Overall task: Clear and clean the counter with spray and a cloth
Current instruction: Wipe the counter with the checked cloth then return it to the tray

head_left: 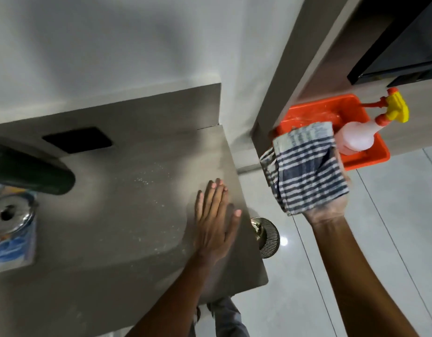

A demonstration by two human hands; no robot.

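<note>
The grey counter fills the left and centre of the head view, with white specks scattered across its middle. My left hand lies flat on it near the right edge, fingers spread, holding nothing. My right hand is out over the floor to the right of the counter, holding up a blue-and-white striped cloth. Behind the cloth an orange tray sits on a ledge, and a pale pink spray bottle with a yellow and orange trigger head lies in it.
A dark green bottle lies at the counter's left, above a metal lid resting on a blue packet. A black socket plate is set in the backsplash. A ribbed metal knob sticks out below the counter's right edge. Glossy floor tiles lie to the right.
</note>
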